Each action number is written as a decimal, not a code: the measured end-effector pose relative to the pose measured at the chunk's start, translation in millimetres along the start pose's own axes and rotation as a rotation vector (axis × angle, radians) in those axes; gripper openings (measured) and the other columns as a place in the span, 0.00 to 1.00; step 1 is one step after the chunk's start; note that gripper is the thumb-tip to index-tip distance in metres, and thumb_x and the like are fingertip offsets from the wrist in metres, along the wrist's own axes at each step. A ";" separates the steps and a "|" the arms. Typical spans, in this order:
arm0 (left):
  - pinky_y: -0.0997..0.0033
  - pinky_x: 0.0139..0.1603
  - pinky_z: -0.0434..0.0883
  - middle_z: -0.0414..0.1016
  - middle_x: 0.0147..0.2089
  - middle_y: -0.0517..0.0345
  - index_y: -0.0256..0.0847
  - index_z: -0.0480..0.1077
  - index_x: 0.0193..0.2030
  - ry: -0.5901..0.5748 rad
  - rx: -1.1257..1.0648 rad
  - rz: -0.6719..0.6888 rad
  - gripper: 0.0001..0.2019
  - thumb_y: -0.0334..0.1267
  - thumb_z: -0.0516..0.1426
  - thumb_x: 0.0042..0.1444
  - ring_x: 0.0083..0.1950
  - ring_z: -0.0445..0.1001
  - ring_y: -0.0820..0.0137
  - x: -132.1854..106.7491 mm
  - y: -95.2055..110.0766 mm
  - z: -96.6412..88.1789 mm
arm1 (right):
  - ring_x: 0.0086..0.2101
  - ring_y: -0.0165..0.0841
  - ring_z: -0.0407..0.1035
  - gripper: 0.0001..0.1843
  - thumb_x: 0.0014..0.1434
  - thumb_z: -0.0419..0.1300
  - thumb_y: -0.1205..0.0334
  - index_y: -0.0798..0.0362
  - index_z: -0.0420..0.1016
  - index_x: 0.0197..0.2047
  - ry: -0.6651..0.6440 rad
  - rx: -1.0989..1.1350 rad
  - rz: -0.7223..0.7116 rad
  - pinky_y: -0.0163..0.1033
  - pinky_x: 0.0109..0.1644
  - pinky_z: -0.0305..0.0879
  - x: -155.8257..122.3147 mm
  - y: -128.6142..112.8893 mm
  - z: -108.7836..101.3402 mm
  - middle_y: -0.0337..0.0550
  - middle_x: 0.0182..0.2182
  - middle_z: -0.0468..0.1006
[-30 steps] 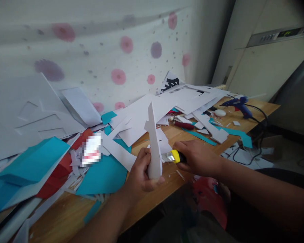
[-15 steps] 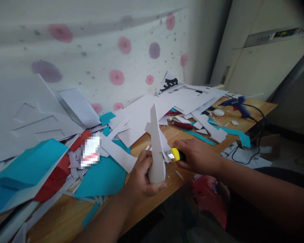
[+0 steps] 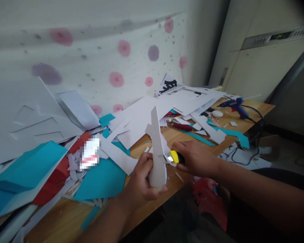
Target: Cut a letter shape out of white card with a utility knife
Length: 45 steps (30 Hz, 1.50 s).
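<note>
My left hand [image 3: 145, 177] is closed around the lower end of a long white foam board piece [image 3: 157, 148], which stands nearly upright above the table's front edge. In my right hand [image 3: 192, 157] is a utility knife [image 3: 174, 157] with a yellow collar and a black handle. Its blade meets the right edge of the board piece, a little above my left hand. A thin white sliver curls beside the blade along that edge. The exact depth of the blade in the board cannot be made out.
White board sheets [image 3: 139, 116] and blue paper [image 3: 101, 180] cover much of the wooden table [image 3: 53, 219]. A blue glue gun [image 3: 236, 107] with a cord lies at the right end, near a dark red-handled tool [image 3: 181, 126]. A large white board [image 3: 27, 118] leans at left.
The knife blade has slid slightly downward along the board's right edge, and the sliver there curls out more. My left hand keeps its hold on the piece.
</note>
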<state>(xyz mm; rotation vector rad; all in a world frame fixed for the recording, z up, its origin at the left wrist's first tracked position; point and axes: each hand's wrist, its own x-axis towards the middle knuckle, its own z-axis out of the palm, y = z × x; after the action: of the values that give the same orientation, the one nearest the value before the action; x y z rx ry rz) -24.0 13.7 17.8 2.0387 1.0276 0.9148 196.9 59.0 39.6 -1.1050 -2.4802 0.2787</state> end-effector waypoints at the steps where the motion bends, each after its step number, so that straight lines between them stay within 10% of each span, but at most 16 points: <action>1: 0.60 0.50 0.65 0.61 0.47 0.50 0.42 0.70 0.46 -0.006 -0.004 0.019 0.25 0.56 0.61 0.45 0.50 0.62 0.57 -0.2 -0.4 0.2 | 0.28 0.32 0.65 0.07 0.50 0.58 0.62 0.53 0.66 0.34 0.013 0.006 0.028 0.35 0.30 0.52 1.0 3.8 -0.7 0.42 0.28 0.73; 6: 0.59 0.51 0.65 0.60 0.46 0.51 0.44 0.69 0.50 0.024 -0.048 0.026 0.28 0.57 0.61 0.46 0.50 0.62 0.57 1.6 -4.6 -0.1 | 0.28 0.31 0.64 0.08 0.56 0.56 0.58 0.53 0.66 0.36 0.138 0.129 0.187 0.36 0.31 0.55 4.2 23.3 -6.3 0.41 0.29 0.72; 16: 0.52 0.53 0.64 0.63 0.47 0.48 0.40 0.70 0.41 0.104 0.418 0.033 0.22 0.48 0.65 0.41 0.51 0.62 0.54 4.4 -9.6 4.2 | 0.21 0.25 0.58 0.16 0.49 0.64 0.53 0.55 0.68 0.35 0.054 1.202 0.287 0.32 0.24 0.56 7.8 -18.2 10.1 0.34 0.22 0.65; 22: 0.49 0.57 0.60 0.64 0.51 0.46 0.41 0.69 0.48 0.081 0.289 0.001 0.33 0.65 0.58 0.44 0.55 0.61 0.51 3.7 -6.8 3.8 | 0.26 0.28 0.62 0.14 0.45 0.65 0.58 0.54 0.68 0.32 0.146 1.165 0.362 0.34 0.28 0.61 9.4 -27.2 25.2 0.37 0.25 0.69; 28: 0.69 0.34 0.66 0.71 0.34 0.56 0.39 0.70 0.39 0.213 -0.075 -0.297 0.18 0.54 0.54 0.57 0.34 0.69 0.67 5.2 -0.7 -3.7 | 0.29 0.30 0.63 0.11 0.49 0.63 0.57 0.54 0.69 0.33 0.086 1.039 0.231 0.35 0.32 0.63 5.7 -34.1 29.6 0.38 0.27 0.70; 31: 0.69 0.31 0.65 0.70 0.27 0.59 0.39 0.72 0.33 0.192 0.061 -0.269 0.17 0.53 0.55 0.56 0.30 0.68 0.67 6.7 0.9 -6.6 | 0.29 0.29 0.62 0.10 0.51 0.62 0.57 0.54 0.70 0.34 0.064 0.948 0.169 0.35 0.33 0.62 5.1 -33.7 29.6 0.38 0.27 0.70; 37: 0.45 0.58 0.52 0.75 0.45 0.50 0.42 0.71 0.42 0.421 0.573 -0.083 0.12 0.46 0.53 0.58 0.50 0.69 0.55 6.0 8.5 1.1 | 0.29 0.29 0.60 0.11 0.51 0.62 0.56 0.54 0.67 0.31 0.123 0.907 0.213 0.35 0.33 0.60 7.6 -34.5 34.6 0.38 0.26 0.68; 45: 0.70 0.33 0.65 0.67 0.27 0.60 0.40 0.67 0.32 0.359 -0.307 -0.365 0.19 0.55 0.52 0.58 0.31 0.68 0.68 3.9 7.7 6.6 | 0.29 0.29 0.60 0.15 0.57 0.59 0.50 0.54 0.67 0.34 0.049 0.764 -0.022 0.35 0.33 0.57 5.3 -41.2 24.7 0.37 0.27 0.67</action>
<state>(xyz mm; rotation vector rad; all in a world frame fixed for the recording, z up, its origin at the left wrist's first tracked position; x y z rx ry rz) -13.9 11.8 21.5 1.4052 1.3037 1.1781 155.4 35.1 32.9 -0.7325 -2.0296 1.0637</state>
